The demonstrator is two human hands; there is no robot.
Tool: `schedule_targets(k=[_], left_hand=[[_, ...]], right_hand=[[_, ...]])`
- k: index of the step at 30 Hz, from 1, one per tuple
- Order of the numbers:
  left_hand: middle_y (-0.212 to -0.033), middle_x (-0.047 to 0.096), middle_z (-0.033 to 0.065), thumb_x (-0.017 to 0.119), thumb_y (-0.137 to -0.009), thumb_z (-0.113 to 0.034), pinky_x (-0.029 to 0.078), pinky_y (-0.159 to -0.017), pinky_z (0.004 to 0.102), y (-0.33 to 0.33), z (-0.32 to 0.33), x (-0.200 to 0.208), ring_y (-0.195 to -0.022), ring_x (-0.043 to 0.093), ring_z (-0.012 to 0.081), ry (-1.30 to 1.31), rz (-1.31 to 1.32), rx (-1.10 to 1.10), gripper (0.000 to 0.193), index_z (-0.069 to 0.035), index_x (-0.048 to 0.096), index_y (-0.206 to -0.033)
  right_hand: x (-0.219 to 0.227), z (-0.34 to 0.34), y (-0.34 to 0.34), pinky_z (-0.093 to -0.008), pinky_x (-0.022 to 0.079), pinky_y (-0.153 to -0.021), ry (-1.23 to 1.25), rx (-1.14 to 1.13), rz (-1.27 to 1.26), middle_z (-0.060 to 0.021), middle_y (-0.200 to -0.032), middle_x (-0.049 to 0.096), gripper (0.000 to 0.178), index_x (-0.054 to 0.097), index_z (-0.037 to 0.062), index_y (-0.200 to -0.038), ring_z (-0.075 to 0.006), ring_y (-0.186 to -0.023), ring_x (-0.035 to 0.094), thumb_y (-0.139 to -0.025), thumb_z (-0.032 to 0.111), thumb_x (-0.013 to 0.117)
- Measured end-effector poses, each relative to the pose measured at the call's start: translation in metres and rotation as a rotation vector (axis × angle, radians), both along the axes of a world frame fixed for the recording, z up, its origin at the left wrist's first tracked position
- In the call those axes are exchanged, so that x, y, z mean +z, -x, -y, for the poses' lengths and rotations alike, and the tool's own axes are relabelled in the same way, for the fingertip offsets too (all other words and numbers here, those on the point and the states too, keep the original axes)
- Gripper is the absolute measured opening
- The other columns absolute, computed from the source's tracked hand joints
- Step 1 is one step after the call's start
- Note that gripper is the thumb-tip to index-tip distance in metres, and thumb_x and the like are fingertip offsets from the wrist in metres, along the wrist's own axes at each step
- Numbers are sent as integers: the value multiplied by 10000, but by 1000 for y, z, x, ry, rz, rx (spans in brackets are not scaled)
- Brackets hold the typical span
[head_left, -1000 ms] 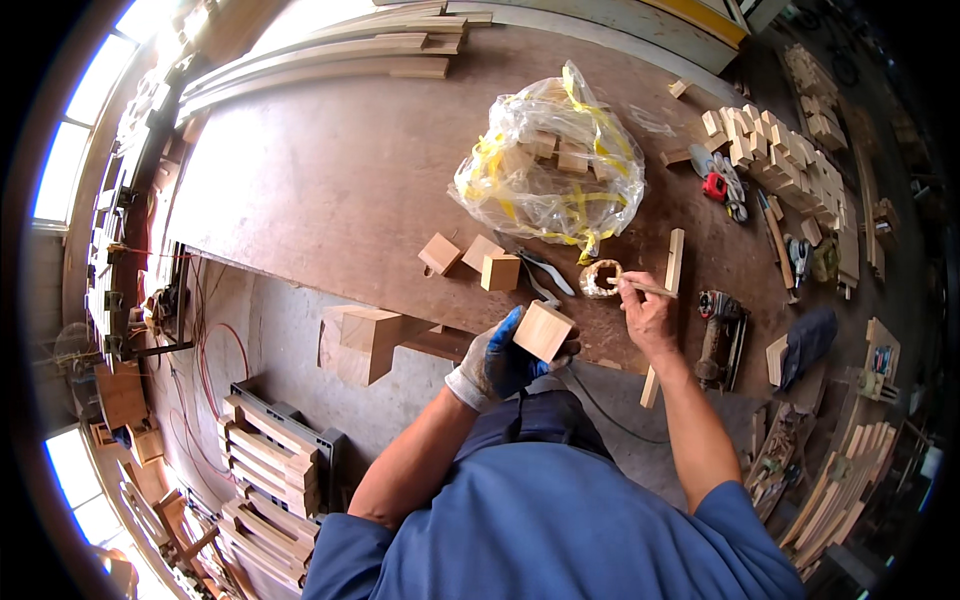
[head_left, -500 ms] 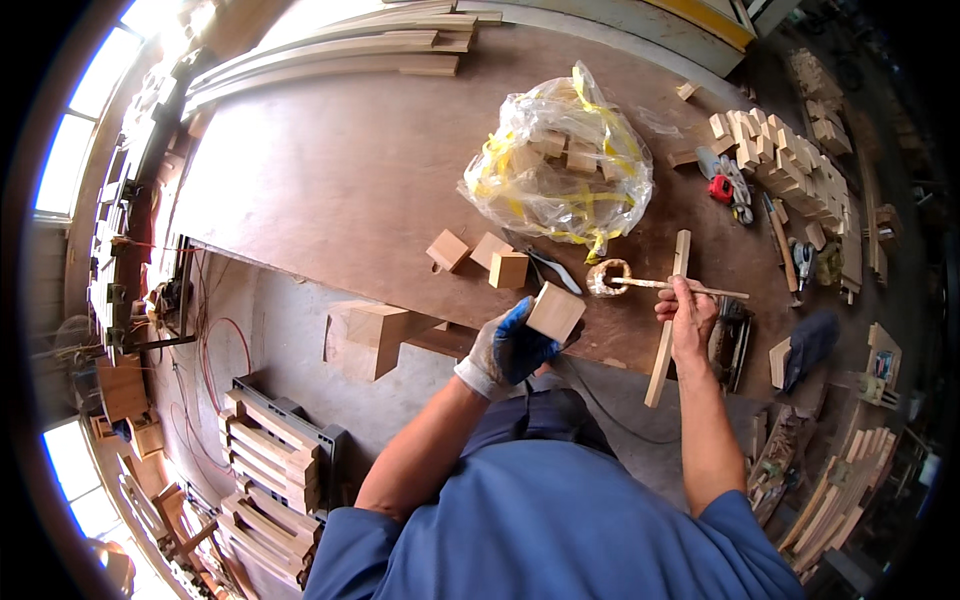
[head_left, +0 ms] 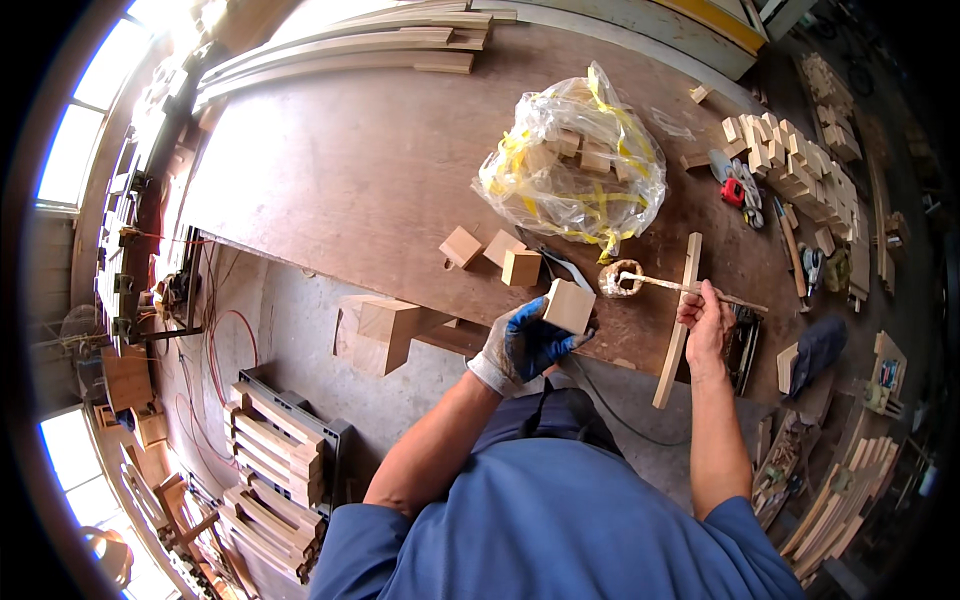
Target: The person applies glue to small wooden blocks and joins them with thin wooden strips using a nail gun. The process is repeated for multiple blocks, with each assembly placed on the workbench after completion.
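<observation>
My left hand [head_left: 522, 348], in a grey and blue work glove, is closed around a pale wooden block [head_left: 570, 306] above the near edge of the bench. My bare right hand [head_left: 706, 318] pinches a thin stick [head_left: 738, 299]. Its far end reaches into a small, crusted pot [head_left: 609, 287]; whether that end has bristles is hidden. Under the stick lies a long wooden strip [head_left: 678, 325], overhanging the bench edge. Several loose blocks [head_left: 521, 268] sit just beyond my left hand, beside a dark-handled tool [head_left: 566, 266].
A clear plastic bag [head_left: 570, 190] with yellow bands holds more blocks on the bench [head_left: 350, 170]. Stacked wood pieces [head_left: 800, 165], a red tape measure [head_left: 733, 192] and a hammer [head_left: 792, 250] lie right. Long boards [head_left: 370, 55] lie at the back; slatted pieces [head_left: 275, 450] stand lower left.
The whole view has shifted slightly, so everything appears a little further right. The stick slants more, with my right hand's end lower. The block in my left hand is turned slightly.
</observation>
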State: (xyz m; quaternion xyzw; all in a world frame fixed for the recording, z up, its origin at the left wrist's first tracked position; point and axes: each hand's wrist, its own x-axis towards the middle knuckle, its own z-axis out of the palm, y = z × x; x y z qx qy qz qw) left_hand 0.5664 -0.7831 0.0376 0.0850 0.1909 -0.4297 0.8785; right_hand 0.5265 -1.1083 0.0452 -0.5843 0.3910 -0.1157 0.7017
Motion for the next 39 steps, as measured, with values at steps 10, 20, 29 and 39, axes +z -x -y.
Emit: schedule_targets(k=[10, 20, 29, 39], left_hand=[[-1460, 559, 250, 626, -1039, -271, 519, -1131, 566, -4, 7, -2, -1327, 577, 463, 14, 49, 52, 591, 3, 436, -1527], [-1480, 545, 270, 600, -1050, -331, 506, -1140, 574, -3, 8, 7, -1360, 553, 475, 46, 98, 21, 608, 2, 445, -1535], [-1485, 561, 230, 561, -1070, -315, 520, -1126, 549, 1, 4, 25, -1347, 574, 452, -29, 145, 31, 575, -18, 441, -1548], [-1478, 566, 232, 610, -1046, -325, 512, -1134, 556, -1, 1, 21, -1333, 581, 467, -57, 162, 44, 620, -26, 430, -1557]], right_hand=[[70, -15, 6, -307, 526, -535, -252, 103, 247, -53, -741, 691, 241, 700, 39, -1016, -155, -599, 648, -1037, 273, 645], [94, -78, 5, -275, 535, -578, -3, 341, 217, -66, -787, 684, 246, 684, 20, -1070, -147, -636, 656, -1065, 258, 620], [94, -90, -1, -260, 538, -587, 162, 350, 270, -62, -799, 689, 245, 677, 5, -1098, -137, -652, 662, -1073, 238, 604], [99, -90, 3, -270, 562, -659, 212, 364, 312, -102, -833, 707, 250, 687, -22, -1109, -152, -685, 678, -1077, 208, 595]])
